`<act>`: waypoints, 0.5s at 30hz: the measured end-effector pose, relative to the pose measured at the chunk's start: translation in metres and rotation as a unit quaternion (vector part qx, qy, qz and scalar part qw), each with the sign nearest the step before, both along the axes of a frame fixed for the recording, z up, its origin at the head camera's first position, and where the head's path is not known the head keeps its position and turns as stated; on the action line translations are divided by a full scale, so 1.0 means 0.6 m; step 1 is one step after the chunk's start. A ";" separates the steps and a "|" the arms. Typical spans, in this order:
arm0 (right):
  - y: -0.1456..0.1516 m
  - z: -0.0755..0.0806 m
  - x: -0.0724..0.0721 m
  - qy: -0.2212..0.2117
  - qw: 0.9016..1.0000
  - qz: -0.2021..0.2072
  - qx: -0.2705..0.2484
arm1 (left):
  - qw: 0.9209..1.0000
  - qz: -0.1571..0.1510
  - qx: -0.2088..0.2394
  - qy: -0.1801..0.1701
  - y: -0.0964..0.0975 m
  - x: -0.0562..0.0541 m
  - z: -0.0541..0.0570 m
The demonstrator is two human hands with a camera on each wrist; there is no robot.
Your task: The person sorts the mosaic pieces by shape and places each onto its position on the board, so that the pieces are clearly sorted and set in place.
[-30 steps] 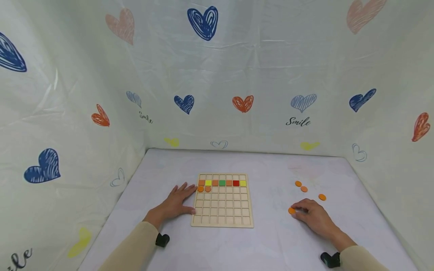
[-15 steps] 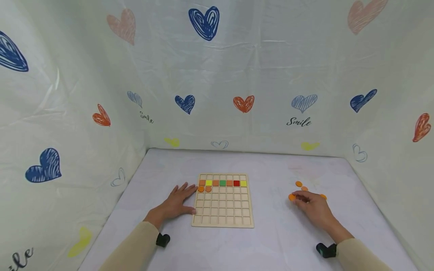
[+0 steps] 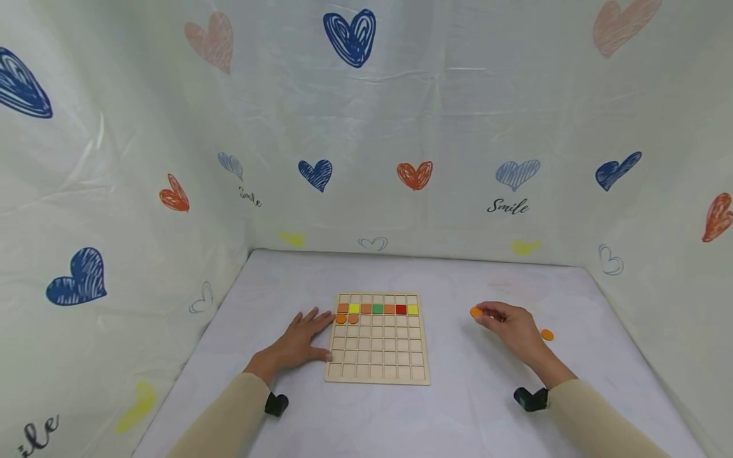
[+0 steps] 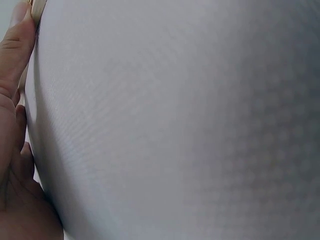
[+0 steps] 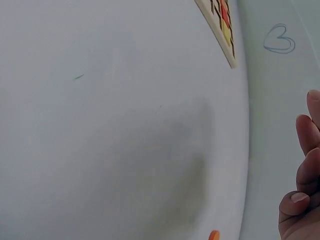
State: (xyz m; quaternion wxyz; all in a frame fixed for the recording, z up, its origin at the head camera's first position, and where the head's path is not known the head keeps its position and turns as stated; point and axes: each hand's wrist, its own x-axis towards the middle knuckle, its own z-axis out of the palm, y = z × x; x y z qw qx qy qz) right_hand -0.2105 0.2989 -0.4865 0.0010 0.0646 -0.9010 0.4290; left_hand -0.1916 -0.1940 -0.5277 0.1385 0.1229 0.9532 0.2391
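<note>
My right hand (image 3: 508, 324) pinches an orange disc (image 3: 476, 312) between thumb and fingertips, above the table to the right of the wooden grid board (image 3: 378, 370). My left hand (image 3: 294, 343) lies with fingers spread, index fingertip and thumb at the board's left edge. The left wrist view shows this hand (image 4: 17, 125) along its left side. One board row carries coloured squares: orange, yellow, green and red. Just below that row, two orange discs (image 3: 347, 319) sit in the leftmost cells. In the right wrist view, curled fingers (image 5: 306, 170) show at the right edge; the pinched disc is out of sight.
Another orange disc (image 3: 547, 334) lies on the white table (image 3: 458, 413) just right of my right hand. A pale curtain (image 3: 446, 127) printed with hearts surrounds the table at the back and sides. Black wrist devices (image 3: 531, 399) hang at both sleeves.
My right hand has moved away from me, then left, carrying the orange disc up off the table. Two loose discs at the back are now hidden behind it. My left hand stays put.
</note>
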 end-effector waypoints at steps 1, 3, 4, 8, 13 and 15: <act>-0.005 0.002 -0.002 0.001 1.000 0.003 -0.002 | 1.000 0.000 0.001 0.000 0.000 0.001 0.002; -0.016 0.004 -0.007 0.001 1.000 0.005 -0.008 | 1.000 0.001 0.002 -0.001 0.002 0.002 0.004; -0.021 0.005 -0.009 0.002 1.000 0.004 -0.009 | 1.000 0.001 0.002 -0.001 0.002 0.002 0.004; -0.042 0.005 -0.019 0.009 1.000 0.003 -0.006 | 1.000 0.003 -0.001 -0.004 0.002 0.003 0.006; -0.064 0.005 -0.029 0.013 1.000 0.004 -0.009 | 1.000 0.004 -0.002 -0.003 0.003 0.004 0.006; -0.073 0.005 -0.032 0.011 1.000 0.007 -0.014 | 1.000 0.004 -0.002 -0.002 0.003 0.004 0.006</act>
